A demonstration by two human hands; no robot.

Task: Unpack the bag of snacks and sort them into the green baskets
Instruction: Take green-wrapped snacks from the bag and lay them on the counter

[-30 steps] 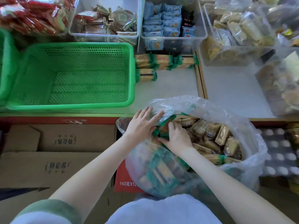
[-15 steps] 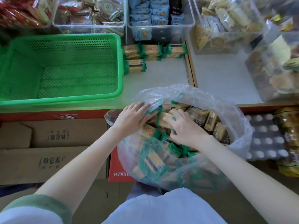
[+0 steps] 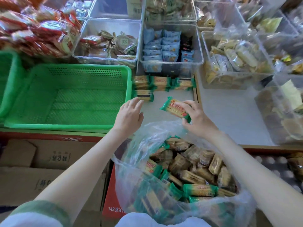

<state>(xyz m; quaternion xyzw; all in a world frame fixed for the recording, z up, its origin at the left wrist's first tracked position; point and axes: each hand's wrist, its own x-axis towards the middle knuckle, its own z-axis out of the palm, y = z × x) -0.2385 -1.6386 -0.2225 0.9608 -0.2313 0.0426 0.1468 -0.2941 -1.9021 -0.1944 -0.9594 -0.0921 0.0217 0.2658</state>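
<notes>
- The grey worktop [image 3: 221,112] is the biggest thing here, with a crowd of clear bins [image 3: 170,51] full of wrapped snacks along the back.
- Two green baskets sit on it: one green basket [image 3: 82,67] front and left, and a second green basket [image 3: 6,82] just poking in at the left edge.
- Below the worktop's front edge, a clear plastic bag [image 3: 147,140] stands open, stuffed with green-ended cracker packs [image 3: 200,190], way too many to count. It's over a red carton [image 3: 109,194], beside some cardboard boxes [image 3: 41,161].
- Right hand [image 3: 199,120]: grip clamped on one cracker packet [image 3: 175,108], thumb on the near edge, fingers over the top. The packet is tilted, above the bag's mouth and over the worktop.
- Left hand [image 3: 129,115]: grip loose, fingers apart, holding nothing, hovering just right of the near basket's wall. Can't tell if the fingertips touch anything.
- Loose packets [image 3: 161,82] lie on the worktop just right of that basket: three in a row plus one in front. The row looks stacked, so no exact count from me.
</notes>
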